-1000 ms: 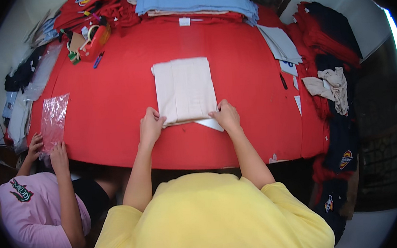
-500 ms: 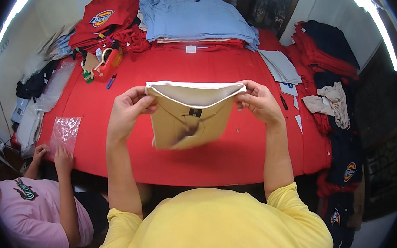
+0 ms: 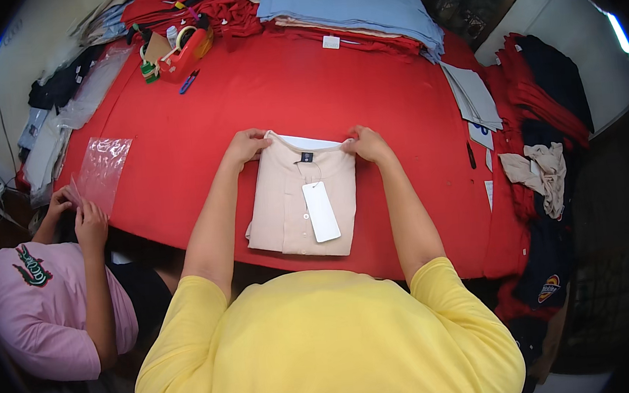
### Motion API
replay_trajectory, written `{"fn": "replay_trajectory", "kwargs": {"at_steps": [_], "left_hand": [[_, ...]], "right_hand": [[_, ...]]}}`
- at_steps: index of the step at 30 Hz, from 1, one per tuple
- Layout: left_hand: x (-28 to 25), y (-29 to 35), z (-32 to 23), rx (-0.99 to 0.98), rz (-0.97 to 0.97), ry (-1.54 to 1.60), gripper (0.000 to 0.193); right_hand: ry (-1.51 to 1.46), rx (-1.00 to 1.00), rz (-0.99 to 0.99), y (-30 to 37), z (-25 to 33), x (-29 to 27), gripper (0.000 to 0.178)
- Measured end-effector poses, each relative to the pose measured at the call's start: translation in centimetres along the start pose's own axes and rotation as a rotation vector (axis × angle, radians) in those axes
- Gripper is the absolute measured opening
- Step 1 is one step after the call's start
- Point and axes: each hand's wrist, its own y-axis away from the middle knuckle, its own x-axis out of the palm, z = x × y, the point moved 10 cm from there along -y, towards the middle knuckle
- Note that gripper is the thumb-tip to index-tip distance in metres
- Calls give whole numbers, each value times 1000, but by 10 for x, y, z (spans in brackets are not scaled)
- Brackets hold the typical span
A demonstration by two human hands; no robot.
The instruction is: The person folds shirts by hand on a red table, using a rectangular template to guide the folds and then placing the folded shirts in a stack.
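Observation:
A folded beige button-front shirt [image 3: 282, 210] lies on the red-covered table in front of me, neckline away from me. A blank white hang tag [image 3: 321, 212] rests on its front, and a dark label [image 3: 307, 157] shows inside the neck. Something white and flat, perhaps a card, peeks out behind the neckline. With closed fingers, my left hand [image 3: 246, 147] pinches the shirt's far left corner. My right hand [image 3: 367, 145] grips the far right corner between thumb and fingers.
To the left, a co-worker in a pink shirt holds a clear plastic bag [image 3: 105, 168]. A tape dispenser [image 3: 185, 55] and a small snipper [image 3: 189, 82] sit far left. Blue shirts [image 3: 351, 9] are stacked at the back; white cards [image 3: 473, 95] and a crumpled beige cloth [image 3: 545, 174] lie right.
The shirt, held up and tilted half a second ago, now lies flat with its front and hang tag showing. My hands have come lower and closer together. The view has shifted.

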Motion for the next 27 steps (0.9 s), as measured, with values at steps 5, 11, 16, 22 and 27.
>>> {"fn": "replay_trajectory", "kwargs": {"at_steps": [5,11,16,22,27], "left_hand": [[1,-7,-5,8,66,45,27],[-2,-27,-3,56,-29,-70,16],[-10,-36,3,160,-126,-219,16],[0,-23,-18,166,-61,-209,14],[-1,-25,-18,126,-32,-197,11]], "right_hand": [[-76,-228,45,-20,93,37,30],[-294,-205,231,-27,107,82,26],[-96,-274,106,-29,98,44,28],[-312,55,347,-5,5,12,25],[-460,77,373,0,-14,32,13]]}}
